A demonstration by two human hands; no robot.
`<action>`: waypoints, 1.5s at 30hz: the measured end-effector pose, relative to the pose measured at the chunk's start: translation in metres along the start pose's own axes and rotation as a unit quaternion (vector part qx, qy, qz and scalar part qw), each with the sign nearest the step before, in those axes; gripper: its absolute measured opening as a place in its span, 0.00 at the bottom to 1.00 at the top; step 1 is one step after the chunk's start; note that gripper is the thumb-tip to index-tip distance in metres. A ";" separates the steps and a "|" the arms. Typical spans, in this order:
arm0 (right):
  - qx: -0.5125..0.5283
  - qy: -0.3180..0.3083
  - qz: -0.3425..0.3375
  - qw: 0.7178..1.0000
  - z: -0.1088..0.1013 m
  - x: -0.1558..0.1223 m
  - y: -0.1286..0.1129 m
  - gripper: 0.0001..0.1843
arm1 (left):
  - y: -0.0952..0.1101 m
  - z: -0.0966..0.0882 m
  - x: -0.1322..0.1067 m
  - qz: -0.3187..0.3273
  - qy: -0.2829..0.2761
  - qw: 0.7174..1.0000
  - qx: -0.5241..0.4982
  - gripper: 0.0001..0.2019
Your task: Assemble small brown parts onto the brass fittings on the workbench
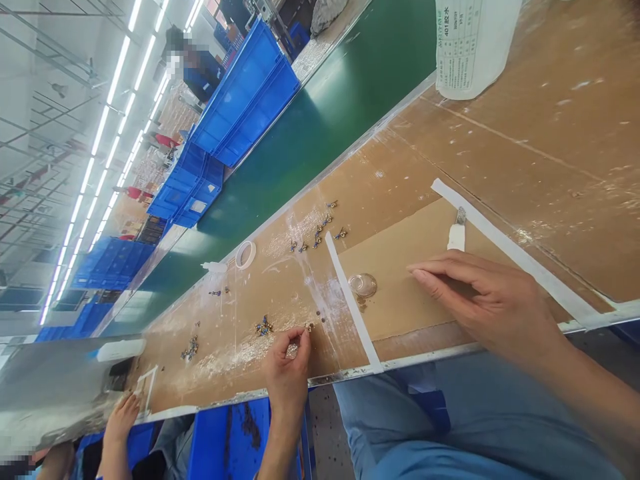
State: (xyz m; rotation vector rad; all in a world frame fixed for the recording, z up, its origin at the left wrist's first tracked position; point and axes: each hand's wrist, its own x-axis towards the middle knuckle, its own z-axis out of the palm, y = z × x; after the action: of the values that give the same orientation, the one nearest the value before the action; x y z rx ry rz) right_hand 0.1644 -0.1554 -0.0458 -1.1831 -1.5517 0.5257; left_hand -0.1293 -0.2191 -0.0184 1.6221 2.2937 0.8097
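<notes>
My left hand (287, 363) is closed in a pinch at the near side of the table. A tiny gold-coloured piece (309, 327) shows at its fingertips, its kind too small to tell. Just left lies a pile of small blue-and-gold parts (264, 326). My right hand (485, 300) hovers over a brown sheet (400, 257), thumb and forefinger pressed together; anything between them is too small to make out. Between the hands sits a small clear round dish (363, 285). A short tool with a white-wrapped handle (457, 237) and a metal tip lies beyond my right hand.
More small parts (319, 235) lie farther back. A tape roll (245, 255), a small white bottle (215, 267) and a large labelled bottle (473, 50) stand about. Beyond runs a green belt (320, 137) with blue crates (245, 93). A co-worker's hand (123, 415) rests at the left.
</notes>
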 end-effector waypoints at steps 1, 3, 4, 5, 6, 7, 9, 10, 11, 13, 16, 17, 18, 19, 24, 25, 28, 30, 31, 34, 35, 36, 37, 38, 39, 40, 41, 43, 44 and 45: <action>0.002 0.000 0.001 1.000 0.000 0.000 0.000 0.05 | 0.001 0.000 0.000 0.002 0.001 1.000 0.002 0.09; 0.006 -0.001 0.002 1.000 0.000 0.000 0.000 0.05 | 0.003 0.000 0.000 0.008 0.002 1.000 0.012 0.09; 0.007 -0.001 0.004 1.000 0.000 0.000 0.001 0.06 | 0.005 0.000 0.000 0.013 0.002 1.000 0.019 0.09; 0.007 -0.001 0.007 1.000 0.001 0.000 0.001 0.06 | 0.005 0.000 0.000 0.019 0.003 0.999 0.026 0.09; 0.007 -0.002 0.009 1.000 0.001 0.000 0.001 0.06 | 0.006 0.000 0.000 0.026 0.004 0.999 0.032 0.09; 0.006 -0.002 0.010 1.000 0.001 0.000 0.001 0.06 | 0.006 0.001 0.001 0.033 0.006 0.999 0.036 0.09; 0.004 -0.002 0.011 1.000 0.001 0.000 0.001 0.06 | 0.006 0.001 0.002 0.042 0.008 0.998 0.043 0.09; 0.004 -0.002 0.010 1.000 0.001 0.001 0.000 0.06 | 0.006 0.001 0.002 0.045 0.007 0.998 0.046 0.08; 0.003 -0.003 0.009 1.000 0.001 0.001 0.000 0.06 | 0.006 0.001 0.002 0.047 0.007 0.998 0.050 0.08; 0.000 -0.005 0.009 1.000 0.001 0.001 0.000 0.06 | 0.007 0.001 0.002 0.053 0.008 0.997 0.057 0.08; -0.001 -0.003 0.014 1.000 0.001 0.000 0.001 0.06 | 0.010 0.001 0.003 0.059 0.011 0.996 0.064 0.08; 0.000 -0.002 0.014 1.000 0.000 0.000 0.001 0.05 | 0.011 0.001 0.003 0.059 0.012 0.996 0.065 0.07; 0.001 0.000 0.013 1.000 0.000 -0.001 0.001 0.05 | 0.012 0.001 0.003 0.058 0.011 0.996 0.065 0.07; 0.002 0.001 0.011 1.000 0.000 -0.001 0.001 0.05 | 0.013 0.001 0.004 0.059 0.009 0.996 0.066 0.07; -0.005 0.000 0.004 1.000 0.000 -0.001 0.002 0.05 | 0.016 0.000 0.006 0.083 -0.001 0.994 0.072 0.06; -0.008 -0.001 0.005 1.000 0.000 -0.001 0.002 0.05 | 0.017 0.000 0.006 0.087 -0.003 0.994 0.072 0.06; -0.013 -0.002 0.005 1.000 0.000 -0.001 0.002 0.05 | 0.016 -0.001 0.007 0.093 -0.008 0.993 0.073 0.07; -0.012 -0.004 0.006 1.000 0.000 -0.001 0.002 0.05 | 0.016 -0.002 0.008 0.094 -0.012 0.993 0.072 0.07; -0.011 -0.003 0.007 1.000 0.000 -0.001 0.002 0.06 | 0.016 -0.002 0.008 0.095 -0.014 0.993 0.072 0.07; -0.009 0.000 0.007 1.000 0.000 -0.001 0.001 0.06 | 0.015 -0.003 0.009 0.104 -0.016 0.992 0.074 0.06; -0.009 0.001 0.006 1.000 0.000 0.000 0.001 0.06 | 0.016 -0.003 0.009 0.109 -0.015 0.991 0.074 0.06; -0.011 0.003 0.005 1.000 0.000 0.000 0.001 0.06 | 0.016 -0.003 0.009 0.114 -0.013 0.991 0.074 0.06; -0.012 0.002 0.005 1.000 0.000 0.000 0.001 0.05 | 0.016 -0.003 0.009 0.117 -0.012 0.990 0.075 0.06; -0.013 0.001 0.004 1.000 0.000 0.000 0.001 0.05 | 0.016 -0.003 0.009 0.119 -0.011 0.990 0.076 0.06; -0.015 0.001 0.004 1.000 0.001 -0.001 0.001 0.05 | 0.017 -0.003 0.009 0.120 -0.011 0.990 0.077 0.06; -0.015 0.001 0.003 1.000 0.001 -0.001 0.001 0.05 | 0.017 -0.003 0.009 0.121 -0.011 0.990 0.077 0.06; -0.014 0.000 0.002 1.000 0.001 0.000 0.002 0.05 | 0.017 -0.003 0.009 0.121 -0.012 0.990 0.078 0.06; -0.012 -0.001 0.002 1.000 0.001 0.000 0.002 0.05 | 0.016 -0.004 0.009 0.119 -0.018 0.990 0.079 0.06; -0.010 -0.003 0.002 1.000 0.001 0.000 0.002 0.05 | 0.016 -0.004 0.009 0.117 -0.023 0.990 0.079 0.06; -0.008 -0.004 0.004 1.000 0.001 0.000 0.002 0.05 | 0.015 -0.004 0.009 0.115 -0.027 0.990 0.079 0.06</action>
State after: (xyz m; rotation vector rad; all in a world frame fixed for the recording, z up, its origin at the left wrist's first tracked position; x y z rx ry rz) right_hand 0.1646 -0.1544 -0.0474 -1.2016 -1.5620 0.5243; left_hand -0.1225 -0.2082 -0.0053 1.9808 2.2091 0.6332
